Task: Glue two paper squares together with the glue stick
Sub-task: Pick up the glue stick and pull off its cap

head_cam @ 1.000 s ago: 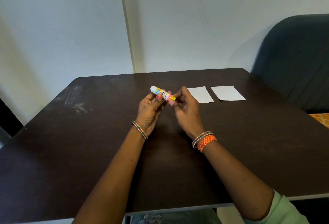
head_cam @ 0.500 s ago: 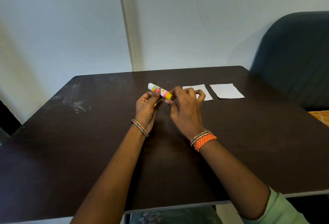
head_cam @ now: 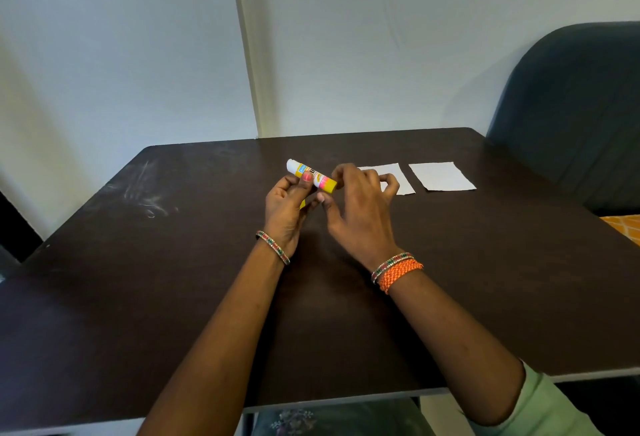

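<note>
Fingers of the left hand (head_cam: 285,208) still pinch the white, yellow and pink plastic glue stick (head_cam: 311,176), while the right hand (head_cam: 360,207) has let go, its fingers loosely curled beside the yellow end, covering the nearer white paper square (head_cam: 398,179); beyond them lies the second white paper square (head_cam: 441,176).

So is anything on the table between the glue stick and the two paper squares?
Only the right hand, which partly covers the near square. The far square lies clear on the table. The left hand holds the glue stick.
</note>
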